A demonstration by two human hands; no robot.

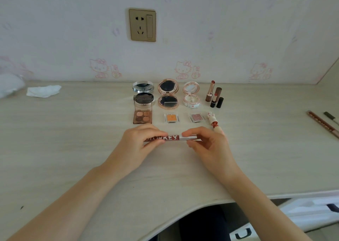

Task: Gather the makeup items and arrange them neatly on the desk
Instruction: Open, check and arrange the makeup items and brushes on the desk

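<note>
Lip gloss tube [171, 138] reading "...RKEY" lies level just above the desk [73, 149], left hand [139, 145] pinching the red end, right hand [207, 145] pinching the silver cap. Behind: open compacts [168, 93], eyeshadow palette [142, 116], lipsticks [213, 96].

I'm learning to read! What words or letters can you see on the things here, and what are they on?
"KEY": the clear end of a longer word on the red lip tube held in both hands; the earlier letters are hidden by fingers.
Pencil at the desk's right edge: lettering too blurred to read.
Round compacts: tiny front print, too small to read.
</note>
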